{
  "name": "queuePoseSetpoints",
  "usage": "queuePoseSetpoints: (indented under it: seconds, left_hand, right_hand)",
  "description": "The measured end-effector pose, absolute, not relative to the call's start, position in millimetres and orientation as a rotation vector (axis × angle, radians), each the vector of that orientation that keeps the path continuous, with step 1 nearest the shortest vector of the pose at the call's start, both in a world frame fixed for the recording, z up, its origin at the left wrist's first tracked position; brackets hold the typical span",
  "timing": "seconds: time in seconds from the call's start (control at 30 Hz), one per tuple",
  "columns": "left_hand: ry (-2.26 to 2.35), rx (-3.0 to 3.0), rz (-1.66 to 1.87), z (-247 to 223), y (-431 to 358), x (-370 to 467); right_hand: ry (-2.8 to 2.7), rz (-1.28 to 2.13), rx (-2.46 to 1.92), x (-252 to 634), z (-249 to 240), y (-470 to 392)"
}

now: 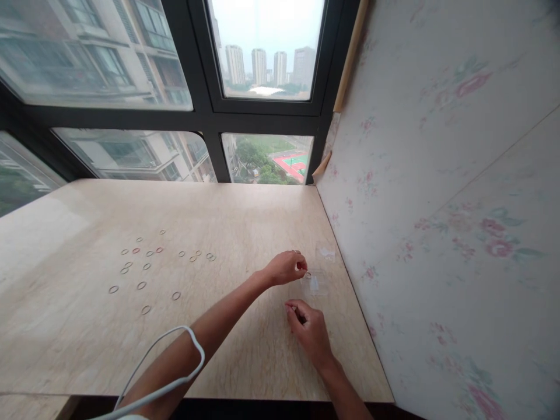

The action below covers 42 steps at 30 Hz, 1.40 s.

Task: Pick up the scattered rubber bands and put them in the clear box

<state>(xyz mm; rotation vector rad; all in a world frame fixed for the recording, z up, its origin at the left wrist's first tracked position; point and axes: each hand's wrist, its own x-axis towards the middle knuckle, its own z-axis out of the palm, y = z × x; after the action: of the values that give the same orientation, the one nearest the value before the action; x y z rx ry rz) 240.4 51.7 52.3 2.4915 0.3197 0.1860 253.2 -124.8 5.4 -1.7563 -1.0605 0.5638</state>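
Observation:
My left hand (286, 268) reaches across the table to the right, its thumb and fingertips closed in a pinch. A small reddish ring (308, 275) is at those fingertips, over the near edge of a clear plastic box (315, 284) with a whitish patch in it. Nearer to me, my right hand (308, 326) hovers low over the table with thumb and forefinger pressed together; whatever may be between them is too small to make out. Several thin rings (141, 286) lie scattered on the left half of the table, mostly grey-looking, with a red ring (136, 251) among them.
A second clear plastic piece (325, 253) lies behind the box, close to the flowered wall (394, 221) on the right. A white cable (192, 338) loops over my left forearm. Dark-framed windows (262, 122) border the far side of the pale marbled tabletop (245, 221).

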Motion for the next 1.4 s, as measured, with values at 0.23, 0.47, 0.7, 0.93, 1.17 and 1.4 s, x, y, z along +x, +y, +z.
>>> queuePoseSetpoints:
  seconds: [0.23, 0.47, 0.7, 0.93, 1.17, 1.4]
  left_hand:
    - [0.294, 2.563, 0.138, 45.2, 52.3, 241.7]
    - [0.308, 2.544, 0.144, 43.6, 50.5, 243.2]
    - [0.311, 2.463, 0.242, 38.9, 47.7, 240.2]
    - [0.340, 2.387, 0.351, 33.4, 49.1, 233.9]
    - [0.383, 2.324, 0.450, 31.6, 51.3, 231.1]
    - [0.424, 2.286, 0.546, 38.3, 47.3, 221.8]
  right_hand:
    - [-1.050, 0.580, -1.760, 253.7, 3.7, -124.7]
    - [-1.064, 0.583, -1.747, 253.8, 4.4, -124.5]
    - [-1.061, 0.596, -1.764, 253.2, 4.6, -125.2]
    - [-1.108, 0.564, -1.807, 253.3, 6.0, -125.3]
    - [-1.096, 0.604, -1.799, 254.0, 5.1, -127.3]
    - [-1.074, 0.626, -1.800, 254.6, 6.5, -128.4]
